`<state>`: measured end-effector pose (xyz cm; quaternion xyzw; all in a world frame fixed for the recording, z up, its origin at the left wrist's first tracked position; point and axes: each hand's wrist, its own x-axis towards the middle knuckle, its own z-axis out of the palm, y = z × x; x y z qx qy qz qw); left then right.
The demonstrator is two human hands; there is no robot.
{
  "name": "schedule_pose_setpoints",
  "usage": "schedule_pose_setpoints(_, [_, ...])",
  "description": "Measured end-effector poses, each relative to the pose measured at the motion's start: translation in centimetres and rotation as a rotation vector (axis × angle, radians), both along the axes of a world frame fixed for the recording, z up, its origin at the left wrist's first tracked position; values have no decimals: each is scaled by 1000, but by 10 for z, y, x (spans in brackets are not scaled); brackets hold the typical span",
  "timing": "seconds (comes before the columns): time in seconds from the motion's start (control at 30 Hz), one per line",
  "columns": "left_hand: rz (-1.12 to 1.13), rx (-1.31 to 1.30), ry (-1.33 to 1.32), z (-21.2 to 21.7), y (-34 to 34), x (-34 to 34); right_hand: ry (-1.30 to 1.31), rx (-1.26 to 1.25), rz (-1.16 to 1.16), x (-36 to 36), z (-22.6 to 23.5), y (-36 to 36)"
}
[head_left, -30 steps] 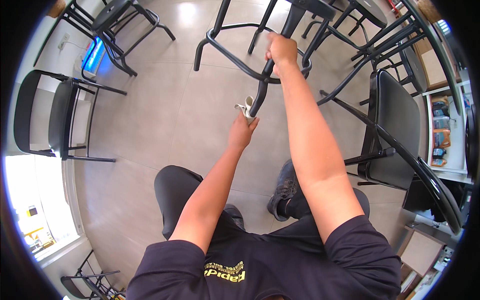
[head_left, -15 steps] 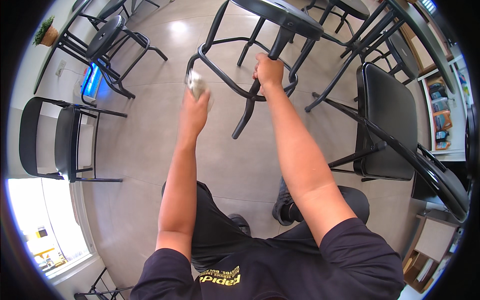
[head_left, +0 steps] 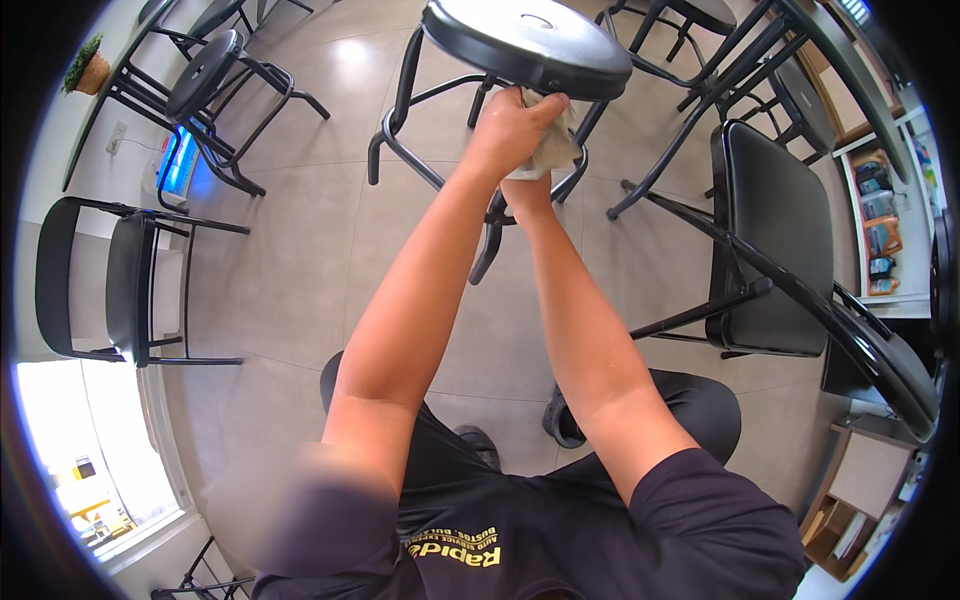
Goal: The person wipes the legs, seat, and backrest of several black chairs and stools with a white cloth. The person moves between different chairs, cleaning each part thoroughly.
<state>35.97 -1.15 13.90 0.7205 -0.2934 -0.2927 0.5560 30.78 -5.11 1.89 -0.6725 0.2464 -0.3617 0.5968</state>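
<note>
We see the stool tipped toward us, its round black seat near the top of the view and its legs and foot ring slanting down to the tiled floor. That tilt brings the underside of the seat within reach of our arms.

Our left hand is closed around a pale cloth and presses it up against the lower rim of the seat, right where the seat meets the frame. The fingers are curled tight on the cloth, so it sits bunched between palm and metal rather than hanging loose.

Our right hand lies just below and behind the left one, mostly hidden by it and by the cloth. It seems to grip one leg of the stool, which would hold the stool steady at this angle, but we cannot tell how its fingers lie.

To the right stands a black chair under a desk; its seat is turned on edge toward us. Further stools and a chair stand well apart on the left.
</note>
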Motion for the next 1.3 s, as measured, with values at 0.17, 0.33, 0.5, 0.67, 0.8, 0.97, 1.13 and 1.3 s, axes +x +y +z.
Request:
schedule_pose_setpoints(0.17, [-26,-83,-128,-28,14,3,367,150,379,-40,-1,-14])
schedule_pose_setpoints(0.33, [-80,-131,-53,-32,26,-4,284,239,447,-93,40,-56])
schedule_pose_setpoints(0.5, [-120,-223,-17,-49,21,2,-209,677,520,-74,73,-58])
schedule_pose_setpoints(0.67, [-131,-290,56,-33,21,-10,-362,750,409,-44,66,-64])
schedule_pose_setpoints(0.8, [-317,-327,298,-39,48,-1,-466,768,389,-43,58,-58])
schedule_pose_setpoints(0.97, [-194,-173,-52,-55,45,-20,-431,744,324,-48,52,-44])
schedule_pose_setpoints(1.13, [136,-337,-6,-108,18,-34,-419,667,296,-51,34,-25])
schedule_pose_setpoints(1.3, [135,-354,12,-127,17,-39,-384,638,316,-60,33,-26])
